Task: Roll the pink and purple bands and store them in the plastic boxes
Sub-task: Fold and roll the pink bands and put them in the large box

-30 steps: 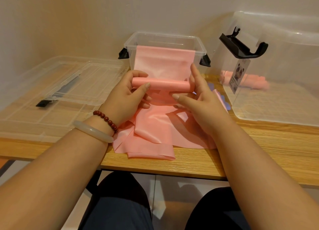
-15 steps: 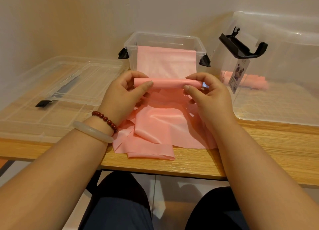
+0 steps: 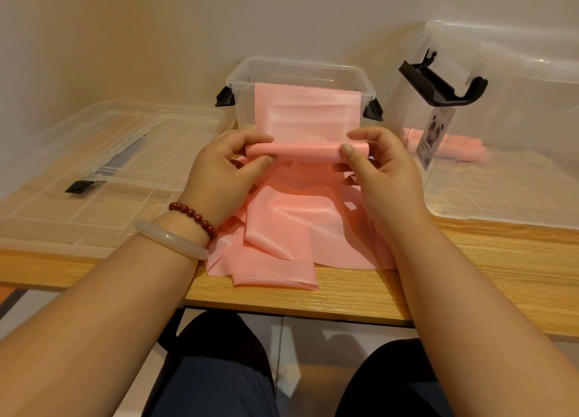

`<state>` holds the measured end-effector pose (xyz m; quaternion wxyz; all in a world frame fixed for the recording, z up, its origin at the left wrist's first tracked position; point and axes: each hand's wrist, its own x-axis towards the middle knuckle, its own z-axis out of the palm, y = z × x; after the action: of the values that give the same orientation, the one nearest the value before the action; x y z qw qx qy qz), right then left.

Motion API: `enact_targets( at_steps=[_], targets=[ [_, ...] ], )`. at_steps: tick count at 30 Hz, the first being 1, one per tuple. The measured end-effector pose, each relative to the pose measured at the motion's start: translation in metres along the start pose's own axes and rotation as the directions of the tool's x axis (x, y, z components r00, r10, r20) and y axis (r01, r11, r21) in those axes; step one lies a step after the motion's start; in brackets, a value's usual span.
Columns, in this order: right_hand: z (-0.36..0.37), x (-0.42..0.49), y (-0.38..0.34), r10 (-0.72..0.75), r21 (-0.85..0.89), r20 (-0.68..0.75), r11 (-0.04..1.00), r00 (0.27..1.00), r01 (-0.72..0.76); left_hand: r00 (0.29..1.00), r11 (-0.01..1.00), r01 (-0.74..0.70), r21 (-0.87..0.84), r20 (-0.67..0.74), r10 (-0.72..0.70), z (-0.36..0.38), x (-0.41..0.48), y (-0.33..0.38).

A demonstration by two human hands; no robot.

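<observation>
Rolling step, roughly midway by my read. Nearest the person: loose slack of the pink band (image 3: 291, 228) heaped on the counter (image 3: 470, 260), one folded end near the front edge. Above the heap, both hands hold the rolled part (image 3: 305, 153) clear of the counter. The left hand (image 3: 225, 169) pinches its left end between thumb and curled fingers, and the right hand (image 3: 382, 169) pinches the right end the same way. Beyond the roll, the band runs up flat and hangs over the front rim of the small plastic box (image 3: 297, 64). Far right: big clear box (image 3: 517, 197) with finished pink rolls (image 3: 463, 150) inside. Far left: flat clear lid (image 3: 94, 172). No purple band I can make out.

To do it well, I'd say:
- Turn both ends at the same rate so the roll doesn't cone.
- Use the box rim for light tension.
- Line up the edges.
- Feed the slack in without creases.

Film looks slippery; a loose pinch could let it unwind.
</observation>
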<state>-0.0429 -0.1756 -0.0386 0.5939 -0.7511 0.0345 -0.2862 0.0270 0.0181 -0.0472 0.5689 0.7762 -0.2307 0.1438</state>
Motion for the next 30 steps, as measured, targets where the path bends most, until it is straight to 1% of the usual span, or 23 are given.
enact_targets(
  at_steps=[1,3,5,7,12,15,18,21,24,26,28,30],
  targets=[
    [-0.0002,0.0000,0.0008,-0.006,0.008,0.010,1.000,1.000,0.006,1.000,1.000,0.008,-0.006,0.001,-0.008,0.0002,-0.0003,0.0000],
    [-0.0009,-0.0004,0.0016,-0.029,-0.051,0.034,0.998,0.999,0.030,1.000,1.000,0.022,-0.013,-0.001,-0.022,0.0008,-0.0007,-0.0001],
    [-0.0012,-0.0008,0.0015,-0.027,-0.090,0.028,0.996,0.999,0.030,0.999,0.999,0.031,-0.029,-0.016,-0.031,0.0013,-0.0005,-0.0005],
    [-0.0008,-0.0005,0.0006,-0.012,-0.066,0.004,0.998,1.000,0.012,1.000,0.999,0.023,-0.041,-0.020,-0.024,0.0011,-0.0007,-0.0004],
    [0.0002,0.0005,0.0003,-0.010,-0.029,0.010,1.000,1.000,0.011,0.999,0.999,-0.001,-0.041,0.041,0.003,0.0006,-0.0018,0.0027],
    [-0.0002,0.0003,0.0005,-0.009,-0.057,0.004,0.998,1.000,0.009,1.000,0.998,0.001,-0.066,0.030,0.001,0.0002,-0.0019,0.0037],
    [-0.0015,-0.0001,0.0007,-0.010,-0.024,0.028,1.000,1.000,0.011,1.000,0.997,0.014,-0.074,0.017,-0.013,0.0003,-0.0017,0.0029],
    [-0.0024,0.0008,0.0043,-0.062,-0.102,0.076,0.992,0.995,0.069,1.000,0.995,0.028,-0.098,0.008,-0.027,0.0010,-0.0007,0.0001],
    [-0.0016,0.0012,0.0047,-0.071,-0.167,0.042,0.983,0.997,0.077,0.999,0.993,0.033,-0.117,0.025,-0.030,0.0001,-0.0009,0.0005],
    [-0.0013,0.0019,0.0043,-0.082,-0.175,0.023,0.981,0.996,0.084,0.999,0.992,0.025,-0.125,0.049,-0.019,-0.0003,-0.0017,0.0024],
    [-0.0006,0.0010,0.0034,-0.089,-0.160,0.031,0.983,0.996,0.093,0.998,0.994,-0.006,-0.109,0.065,0.013,-0.0004,-0.0025,0.0043],
    [-0.0001,0.0008,0.0040,-0.096,-0.185,0.033,0.978,0.995,0.100,0.997,0.995,-0.028,-0.097,0.070,0.035,-0.0003,-0.0028,0.0043]
  ],
)
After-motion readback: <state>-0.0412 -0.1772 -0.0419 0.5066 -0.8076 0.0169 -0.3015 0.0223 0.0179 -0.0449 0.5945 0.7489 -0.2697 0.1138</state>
